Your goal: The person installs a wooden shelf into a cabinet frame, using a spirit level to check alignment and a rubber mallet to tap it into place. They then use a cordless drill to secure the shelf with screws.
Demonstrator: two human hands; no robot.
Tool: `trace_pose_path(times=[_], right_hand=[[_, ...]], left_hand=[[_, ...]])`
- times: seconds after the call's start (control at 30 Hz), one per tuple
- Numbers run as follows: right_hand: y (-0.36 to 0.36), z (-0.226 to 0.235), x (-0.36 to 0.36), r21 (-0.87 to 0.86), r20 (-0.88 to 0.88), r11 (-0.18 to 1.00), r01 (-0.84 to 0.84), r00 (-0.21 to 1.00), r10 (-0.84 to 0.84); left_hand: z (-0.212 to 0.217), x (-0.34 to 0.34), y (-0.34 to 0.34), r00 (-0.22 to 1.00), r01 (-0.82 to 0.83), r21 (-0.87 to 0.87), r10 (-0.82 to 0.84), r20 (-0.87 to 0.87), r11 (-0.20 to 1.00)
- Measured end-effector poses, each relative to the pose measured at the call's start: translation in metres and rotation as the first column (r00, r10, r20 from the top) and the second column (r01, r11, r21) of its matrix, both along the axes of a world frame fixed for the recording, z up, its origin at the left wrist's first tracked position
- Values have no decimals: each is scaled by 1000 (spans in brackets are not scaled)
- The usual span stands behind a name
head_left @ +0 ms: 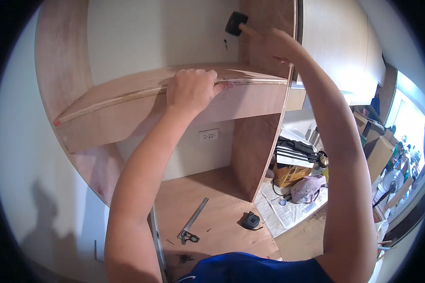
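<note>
We're looking into a plywood cabinet point(71, 61) set against a pale wall, and both arms are up inside it. The left hand point(191, 89) is curled over the front edge of the shelf point(127, 96), fingers wrapped on top and thumb side facing us, clamped on the board. That shelf runs across the cabinet at a tilt in our view, its layered edge showing pale stripes, with a red mark at its left end.

Higher up, the right hand point(276, 45) is closed round the wooden handle of a mallet point(236, 22); the black head sits above the shelf, near the upright side panel point(257, 155) at the right of the cabinet, apart from the shelf itself.

Down below, the cabinet's bottom board point(208, 221) is bare brown plywood. On it lie a metal square point(192, 221) and, nearer the side panel, a black tape measure point(251, 220). A white wall socket point(208, 136) shows on the back wall under the shelf.

Beyond the side panel, to our right, the room is cluttered: a cardboard box point(288, 174) with dark things piled on top, a pinkish bag point(308, 187), sheets of paper spread on the floor, and a fan point(391, 181) farther off in brighter light. White cabinet fronts point(335, 42) run along the upper right.
</note>
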State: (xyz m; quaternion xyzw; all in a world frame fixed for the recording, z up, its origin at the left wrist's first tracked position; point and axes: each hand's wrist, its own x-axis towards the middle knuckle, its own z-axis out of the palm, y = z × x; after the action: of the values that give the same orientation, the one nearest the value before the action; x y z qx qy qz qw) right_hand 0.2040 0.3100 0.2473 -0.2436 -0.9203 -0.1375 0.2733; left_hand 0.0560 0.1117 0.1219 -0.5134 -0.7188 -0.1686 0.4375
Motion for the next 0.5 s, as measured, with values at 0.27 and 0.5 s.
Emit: trace_pose_path(times=[0.27, 0.5], right_hand=[[-43, -129, 157, -223, -628, 935, -277, 774, 80], [-64, -273, 233, -439, -777, 641, -629, 624, 80]], left_hand=[[9, 9, 2, 992, -22, -71, 30, 121, 997], [-1, -3, 6, 942, 128, 48, -106, -320, 991]])
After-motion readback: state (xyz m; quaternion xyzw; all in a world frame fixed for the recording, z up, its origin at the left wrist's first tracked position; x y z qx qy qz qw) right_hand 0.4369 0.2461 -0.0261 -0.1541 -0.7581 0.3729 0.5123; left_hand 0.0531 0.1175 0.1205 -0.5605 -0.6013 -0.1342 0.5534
